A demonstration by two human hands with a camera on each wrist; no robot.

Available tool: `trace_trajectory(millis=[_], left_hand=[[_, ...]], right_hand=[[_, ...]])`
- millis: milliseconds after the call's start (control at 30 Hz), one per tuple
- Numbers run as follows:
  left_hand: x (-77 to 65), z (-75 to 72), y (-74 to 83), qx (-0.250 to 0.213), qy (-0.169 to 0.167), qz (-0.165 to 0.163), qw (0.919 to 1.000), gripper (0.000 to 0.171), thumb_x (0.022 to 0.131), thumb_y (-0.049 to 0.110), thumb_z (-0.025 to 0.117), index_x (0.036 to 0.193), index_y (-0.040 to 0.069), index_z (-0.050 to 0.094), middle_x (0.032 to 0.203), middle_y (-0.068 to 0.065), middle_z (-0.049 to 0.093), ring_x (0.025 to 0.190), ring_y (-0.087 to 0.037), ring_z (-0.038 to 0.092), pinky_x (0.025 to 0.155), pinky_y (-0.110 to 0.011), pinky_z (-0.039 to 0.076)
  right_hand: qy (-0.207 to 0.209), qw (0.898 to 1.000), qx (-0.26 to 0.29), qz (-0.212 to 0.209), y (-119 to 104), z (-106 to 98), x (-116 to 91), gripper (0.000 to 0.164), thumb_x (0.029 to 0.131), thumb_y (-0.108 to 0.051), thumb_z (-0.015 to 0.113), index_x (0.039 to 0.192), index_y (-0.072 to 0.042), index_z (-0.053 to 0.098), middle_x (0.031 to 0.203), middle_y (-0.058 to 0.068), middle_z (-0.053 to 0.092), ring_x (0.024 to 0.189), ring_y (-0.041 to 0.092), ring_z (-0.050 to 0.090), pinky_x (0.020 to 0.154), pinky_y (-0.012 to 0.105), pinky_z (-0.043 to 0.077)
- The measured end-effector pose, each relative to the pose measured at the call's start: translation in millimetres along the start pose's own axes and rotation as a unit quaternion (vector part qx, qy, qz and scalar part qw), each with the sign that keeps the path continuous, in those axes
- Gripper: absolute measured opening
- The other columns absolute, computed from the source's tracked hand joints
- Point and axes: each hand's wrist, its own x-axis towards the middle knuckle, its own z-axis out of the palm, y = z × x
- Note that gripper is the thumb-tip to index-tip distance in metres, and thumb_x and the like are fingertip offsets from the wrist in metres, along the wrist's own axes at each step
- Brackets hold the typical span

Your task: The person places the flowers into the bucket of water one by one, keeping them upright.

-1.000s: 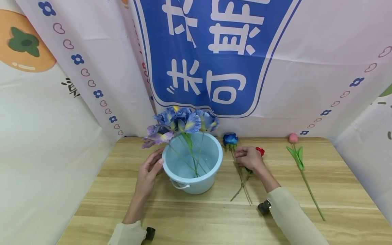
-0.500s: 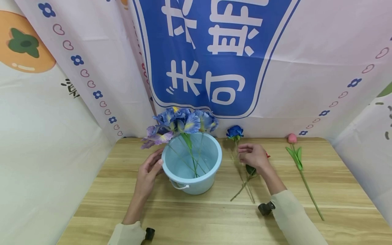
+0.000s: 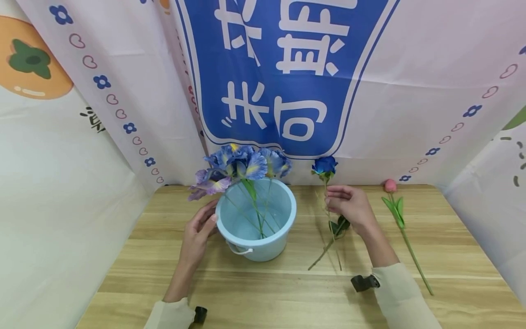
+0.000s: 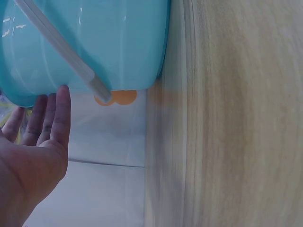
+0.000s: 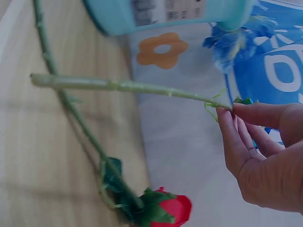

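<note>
My right hand [image 3: 349, 205] pinches the thin stem of a blue rose [image 3: 324, 165] between thumb and fingers. The bloom stands above the hand, and in the right wrist view the stem [image 5: 142, 88] stretches away from the fingertips. Below it a red rose [image 5: 175, 210] lies on the table, its bloom hidden behind my right hand in the head view. My left hand [image 3: 197, 233] touches the side of a light blue bucket [image 3: 269, 249], its fingers fairly straight along the outer wall in the left wrist view. Blue and purple irises [image 3: 242, 164] lean inside the bucket.
A pink tulip [image 3: 390, 185] with green leaves lies on the wooden table [image 3: 287, 297] at the right. The bucket's white handle [image 4: 61, 45] hangs down its near side. A printed cloth [image 3: 378, 132] hangs behind the table's back edge.
My right hand has lifted the blue rose off the table and moved slightly right, tilting its stem upright. The left hand has stayed at the bucket.
</note>
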Motion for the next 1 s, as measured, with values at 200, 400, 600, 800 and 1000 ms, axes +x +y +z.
trace_trajectory(millis=[200, 400, 600, 800, 1000], left_hand=[[-0.7, -0.3, -0.2, -0.003, 0.000, -0.005, 1.0000, 0.044, 0.112, 0.012, 0.056, 0.153, -0.003, 0.053, 0.133, 0.005, 0.070, 0.116, -0.007, 0.072, 0.091, -0.026, 0.068], [-0.8, 0.0, 0.4, -0.003, 0.001, -0.006, 1.0000, 0.044, 0.112, 0.012, 0.056, 0.153, -0.003, 0.053, 0.133, 0.008, 0.070, 0.117, -0.007, 0.073, 0.091, -0.026, 0.068], [-0.4, 0.6, 0.8, -0.008, 0.002, -0.004, 1.0000, 0.044, 0.112, 0.011, 0.056, 0.153, -0.004, 0.053, 0.133, 0.009, 0.070, 0.117, -0.005, 0.072, 0.091, -0.025, 0.068], [0.0, 0.6, 0.2, -0.011, 0.003, -0.003, 0.9999, 0.044, 0.111, 0.011, 0.057, 0.153, -0.004, 0.053, 0.132, 0.008, 0.071, 0.117, -0.007, 0.073, 0.091, -0.025, 0.068], [0.1, 0.4, 0.8, -0.008, 0.001, 0.002, 1.0000, 0.044, 0.112, 0.011, 0.056, 0.153, -0.004, 0.053, 0.132, 0.007, 0.071, 0.116, -0.007, 0.073, 0.090, -0.025, 0.068]], right_hand=[[-0.005, 0.999, 0.032, -0.022, -15.4, -1.6, -8.6, 0.049, 0.100, -0.002, 0.072, 0.145, 0.009, 0.057, 0.115, 0.001, 0.073, 0.101, 0.011, 0.076, 0.089, 0.024, 0.068], [-0.004, 0.998, 0.045, -0.049, -33.0, 1.4, -14.5, 0.049, 0.099, -0.001, 0.073, 0.144, 0.010, 0.058, 0.110, -0.006, 0.073, 0.101, 0.008, 0.076, 0.089, 0.025, 0.068], [0.004, 0.996, 0.053, -0.072, -53.0, 7.9, -18.5, 0.046, 0.099, 0.001, 0.074, 0.143, 0.007, 0.060, 0.115, 0.001, 0.073, 0.100, 0.007, 0.076, 0.091, 0.027, 0.068], [0.008, 0.993, 0.070, -0.093, -70.8, 16.0, -19.8, 0.046, 0.098, 0.001, 0.075, 0.141, 0.007, 0.061, 0.115, 0.002, 0.074, 0.101, 0.009, 0.077, 0.091, 0.027, 0.069], [0.013, 0.989, 0.071, -0.132, -88.0, 26.4, -18.7, 0.042, 0.098, 0.000, 0.076, 0.138, 0.007, 0.064, 0.114, 0.000, 0.076, 0.104, 0.012, 0.076, 0.090, 0.027, 0.069]])
